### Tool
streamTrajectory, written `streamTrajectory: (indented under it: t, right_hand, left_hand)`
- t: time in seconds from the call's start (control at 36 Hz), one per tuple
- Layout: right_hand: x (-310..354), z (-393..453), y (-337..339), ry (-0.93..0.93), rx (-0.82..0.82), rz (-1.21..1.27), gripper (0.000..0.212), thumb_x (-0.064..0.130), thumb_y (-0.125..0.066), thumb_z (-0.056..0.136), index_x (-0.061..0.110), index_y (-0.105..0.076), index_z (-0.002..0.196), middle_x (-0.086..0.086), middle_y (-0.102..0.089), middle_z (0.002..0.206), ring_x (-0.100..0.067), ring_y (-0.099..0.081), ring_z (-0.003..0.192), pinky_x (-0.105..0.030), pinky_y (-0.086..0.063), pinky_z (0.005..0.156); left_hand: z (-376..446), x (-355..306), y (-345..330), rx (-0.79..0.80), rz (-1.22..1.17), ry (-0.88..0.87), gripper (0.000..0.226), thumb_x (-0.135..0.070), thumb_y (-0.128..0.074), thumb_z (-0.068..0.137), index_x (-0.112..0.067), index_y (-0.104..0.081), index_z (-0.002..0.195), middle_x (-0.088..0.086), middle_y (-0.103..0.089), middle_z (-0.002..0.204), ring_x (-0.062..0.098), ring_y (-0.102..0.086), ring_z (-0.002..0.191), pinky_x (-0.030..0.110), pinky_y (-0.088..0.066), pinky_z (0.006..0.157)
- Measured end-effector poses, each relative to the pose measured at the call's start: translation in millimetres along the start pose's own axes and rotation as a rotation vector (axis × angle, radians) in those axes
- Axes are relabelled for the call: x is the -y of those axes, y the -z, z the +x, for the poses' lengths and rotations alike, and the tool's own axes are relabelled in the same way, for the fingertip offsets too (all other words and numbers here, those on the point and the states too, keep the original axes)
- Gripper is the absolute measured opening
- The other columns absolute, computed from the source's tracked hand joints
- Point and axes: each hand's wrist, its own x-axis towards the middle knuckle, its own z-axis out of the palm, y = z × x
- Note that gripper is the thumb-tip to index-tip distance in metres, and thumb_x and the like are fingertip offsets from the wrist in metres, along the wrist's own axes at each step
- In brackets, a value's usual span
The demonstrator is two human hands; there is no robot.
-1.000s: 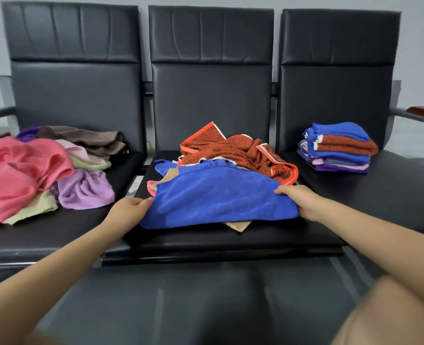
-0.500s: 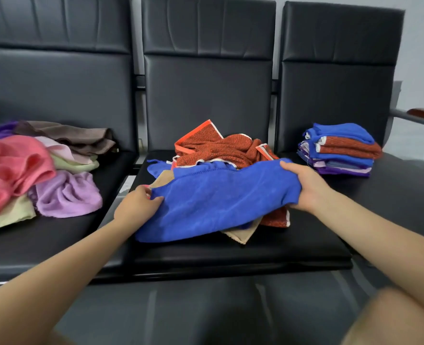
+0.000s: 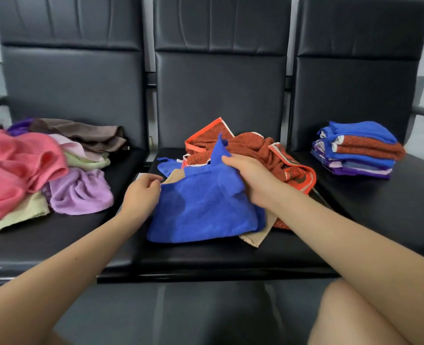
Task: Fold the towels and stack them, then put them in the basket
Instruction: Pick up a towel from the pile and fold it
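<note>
A blue towel (image 3: 201, 210) lies half folded on the middle seat, over a beige cloth (image 3: 254, 236). My right hand (image 3: 252, 179) grips its right edge, folded leftward over the towel. My left hand (image 3: 141, 195) pinches the towel's left top corner. Behind it sits a crumpled rust-orange towel (image 3: 255, 150). A neat stack of folded towels (image 3: 360, 150) stands on the right seat. No basket is in view.
A loose heap of unfolded towels, pink (image 3: 14, 168), lilac (image 3: 79, 192), pale green and brown, covers the left seat. The three black seats (image 3: 218, 255) have tall backs. My knee (image 3: 355, 312) shows at the lower right.
My right hand has carried the blue towel's right edge leftward over the towel, folding it narrower. My left hand stays at the left corner. The camera moved closer.
</note>
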Motion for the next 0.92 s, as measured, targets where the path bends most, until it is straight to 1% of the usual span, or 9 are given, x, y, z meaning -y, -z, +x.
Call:
streamTrajectory:
  t: [0.11, 0.19, 0.25, 0.31, 0.47, 0.58, 0.72, 0.83, 0.92]
  right_hand:
    - [-11, -4, -12, -0.081, 0.188, -0.125, 0.015, 0.025, -0.05, 0.1, 0.017, -0.062, 0.105, -0.006, -0.063, 0.079, -0.019, -0.065, 0.066, -0.024, -0.052, 0.06]
    - [-16, -5, -5, 0.025, 0.134, -0.16, 0.018, 0.016, -0.045, 0.102, 0.018, -0.063, 0.097, -0.005, -0.061, 0.078, -0.018, -0.062, 0.065, -0.024, -0.049, 0.059]
    - [-18, -4, 2, 0.117, 0.069, -0.218, 0.023, 0.01, -0.043, 0.101, 0.018, -0.063, 0.095, -0.003, -0.061, 0.075, -0.015, -0.06, 0.061, -0.021, -0.047, 0.054]
    - [-20, -3, 10, 0.21, -0.002, -0.285, 0.025, 0.005, -0.043, 0.099, 0.017, -0.064, 0.094, -0.001, -0.06, 0.071, -0.012, -0.057, 0.056, -0.02, -0.043, 0.049]
    - [-27, 2, 37, 0.284, -0.285, -0.473, 0.019, 0.007, -0.055, 0.09, 0.024, -0.063, 0.09, 0.005, -0.056, 0.073, -0.006, -0.052, 0.063, -0.024, -0.04, 0.06]
    - [-32, 2, 47, 0.14, -0.264, -0.661, 0.023, 0.022, -0.067, 0.088, 0.016, -0.057, 0.109, 0.009, -0.053, 0.083, -0.012, -0.053, 0.075, -0.024, -0.04, 0.062]
    - [-26, -6, 38, 0.167, -0.224, -0.745, 0.035, 0.024, -0.067, 0.09, -0.006, -0.06, 0.107, -0.005, -0.055, 0.066, -0.011, -0.051, 0.047, -0.027, -0.039, 0.051]
    - [-26, -4, 27, 0.152, -0.163, -0.845, 0.033, 0.037, -0.066, 0.088, 0.005, -0.065, 0.096, 0.0, -0.057, 0.056, 0.0, -0.047, 0.031, -0.022, -0.041, 0.044]
    - [-31, -2, 18, 0.131, -0.14, -0.95, 0.043, 0.044, -0.066, 0.086, 0.001, -0.066, 0.088, -0.001, -0.059, 0.052, -0.004, -0.05, 0.035, -0.024, -0.047, 0.046]
  left_hand:
    - [-4, -3, -8, 0.097, -0.019, 0.018, 0.023, -0.016, -0.042, 0.097, -0.019, -0.065, 0.093, 0.0, -0.065, 0.082, 0.017, -0.053, 0.063, 0.03, -0.044, 0.06]
    - [-10, -9, -20, 0.259, 0.116, 0.017, 0.024, -0.024, -0.04, 0.099, -0.014, -0.06, 0.089, 0.005, -0.062, 0.08, 0.018, -0.054, 0.061, 0.025, -0.037, 0.052]
    - [-12, -11, -25, 0.294, 0.16, 0.022, 0.032, -0.034, -0.043, 0.099, -0.013, -0.057, 0.079, 0.011, -0.058, 0.075, 0.026, -0.058, 0.079, 0.026, -0.039, 0.059]
    - [-12, -16, -30, 0.275, 0.16, 0.055, 0.038, -0.046, -0.048, 0.092, -0.017, -0.054, 0.069, 0.008, -0.053, 0.064, 0.035, -0.052, 0.099, 0.031, -0.039, 0.07]
    - [-10, -32, -44, 0.201, 0.063, 0.068, 0.029, -0.034, -0.058, 0.091, -0.018, -0.042, 0.074, 0.004, -0.05, 0.082, 0.017, -0.045, 0.083, 0.03, -0.039, 0.071]
    - [-14, -38, -55, 0.167, -0.012, 0.026, 0.015, -0.024, -0.051, 0.096, -0.012, -0.051, 0.086, 0.006, -0.056, 0.104, 0.017, -0.051, 0.091, 0.026, -0.038, 0.067]
    - [-10, -46, -48, 0.024, 0.011, 0.049, 0.025, -0.02, -0.038, 0.099, -0.012, -0.045, 0.076, 0.003, -0.047, 0.076, 0.022, -0.043, 0.074, 0.032, -0.029, 0.073]
    - [0, -41, -21, 0.007, 0.063, 0.054, 0.024, -0.019, -0.038, 0.098, -0.005, -0.053, 0.085, 0.011, -0.055, 0.084, 0.028, -0.052, 0.087, 0.035, -0.039, 0.078]
    - [4, -26, -5, 0.089, 0.282, 0.096, 0.03, -0.019, -0.039, 0.099, 0.004, -0.057, 0.105, 0.023, -0.06, 0.114, 0.037, -0.053, 0.11, 0.034, -0.037, 0.085]
